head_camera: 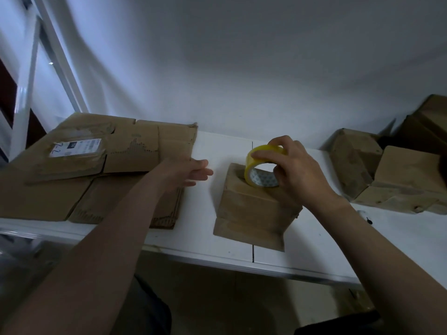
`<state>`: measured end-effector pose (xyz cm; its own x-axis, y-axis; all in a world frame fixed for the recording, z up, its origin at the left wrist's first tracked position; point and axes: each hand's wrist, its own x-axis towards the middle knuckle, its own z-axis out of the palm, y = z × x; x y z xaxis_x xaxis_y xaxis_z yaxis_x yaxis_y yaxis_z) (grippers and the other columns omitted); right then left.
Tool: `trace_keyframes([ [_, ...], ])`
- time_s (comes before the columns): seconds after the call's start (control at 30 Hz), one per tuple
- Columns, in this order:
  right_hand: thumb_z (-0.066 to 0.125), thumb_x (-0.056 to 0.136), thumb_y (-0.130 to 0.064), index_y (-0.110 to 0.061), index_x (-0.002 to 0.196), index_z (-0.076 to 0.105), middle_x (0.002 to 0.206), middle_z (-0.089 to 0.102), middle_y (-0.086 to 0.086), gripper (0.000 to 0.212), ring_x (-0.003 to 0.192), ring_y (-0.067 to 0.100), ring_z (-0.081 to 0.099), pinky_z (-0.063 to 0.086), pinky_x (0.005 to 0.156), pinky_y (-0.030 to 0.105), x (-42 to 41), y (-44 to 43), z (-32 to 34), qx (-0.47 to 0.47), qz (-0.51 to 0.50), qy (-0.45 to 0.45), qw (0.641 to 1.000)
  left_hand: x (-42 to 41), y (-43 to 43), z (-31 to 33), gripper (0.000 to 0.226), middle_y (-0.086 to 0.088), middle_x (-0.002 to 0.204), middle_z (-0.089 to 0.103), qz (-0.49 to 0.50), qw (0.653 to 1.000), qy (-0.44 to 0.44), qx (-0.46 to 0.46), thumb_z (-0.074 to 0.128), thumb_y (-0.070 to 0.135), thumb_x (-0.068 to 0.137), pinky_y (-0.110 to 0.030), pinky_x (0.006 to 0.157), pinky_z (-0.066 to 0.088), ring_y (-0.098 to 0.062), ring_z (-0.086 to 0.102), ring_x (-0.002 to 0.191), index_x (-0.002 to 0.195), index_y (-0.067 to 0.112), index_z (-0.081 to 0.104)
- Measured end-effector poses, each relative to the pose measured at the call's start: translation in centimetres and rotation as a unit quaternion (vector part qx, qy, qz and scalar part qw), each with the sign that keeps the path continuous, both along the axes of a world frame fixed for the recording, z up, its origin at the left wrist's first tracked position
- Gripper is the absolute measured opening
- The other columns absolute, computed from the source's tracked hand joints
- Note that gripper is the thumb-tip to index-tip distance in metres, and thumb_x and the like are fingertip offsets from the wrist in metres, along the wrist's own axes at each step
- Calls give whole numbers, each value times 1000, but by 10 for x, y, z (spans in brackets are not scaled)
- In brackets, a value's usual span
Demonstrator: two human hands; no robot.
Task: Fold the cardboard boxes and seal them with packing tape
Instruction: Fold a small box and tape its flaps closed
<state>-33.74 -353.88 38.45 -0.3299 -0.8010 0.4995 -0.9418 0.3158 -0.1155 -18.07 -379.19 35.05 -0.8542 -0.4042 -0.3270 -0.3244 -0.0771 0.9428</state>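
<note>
A small folded cardboard box point(254, 209) stands on the white table point(314, 238) in the middle. My right hand point(295, 170) grips a yellow roll of packing tape point(258, 163) and holds it on edge against the box's top. My left hand point(191, 170) hovers with straight fingers just left of the box, over the right edge of a stack of flattened cardboard boxes point(96, 165). The top flat box carries a white shipping label point(76, 147).
Several folded boxes point(387, 175) are piled at the right end of the table against the white wall. A small dark object point(368, 221) lies on the table near my right forearm. The table's front edge runs below the box.
</note>
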Motion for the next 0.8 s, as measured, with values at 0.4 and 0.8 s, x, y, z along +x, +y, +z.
trace_keyframes([
  [0.4,56,86,5,-38,146,46,142,47,-4,75,124,25,51,56,84,48,5,-1,-19,-40,-24,-73,996,-3,1,-35,34,-2,98,79,16,1000,-24,-13,71,31,93,-24,73,58,-16,74,97,112,3,67],
  [0.8,55,85,4,-41,142,48,143,46,-4,73,121,28,50,55,81,50,16,-16,-12,-6,-37,-61,997,-21,39,-63,20,-7,77,73,64,997,-46,9,72,22,94,-27,58,51,-19,67,66,78,11,68],
])
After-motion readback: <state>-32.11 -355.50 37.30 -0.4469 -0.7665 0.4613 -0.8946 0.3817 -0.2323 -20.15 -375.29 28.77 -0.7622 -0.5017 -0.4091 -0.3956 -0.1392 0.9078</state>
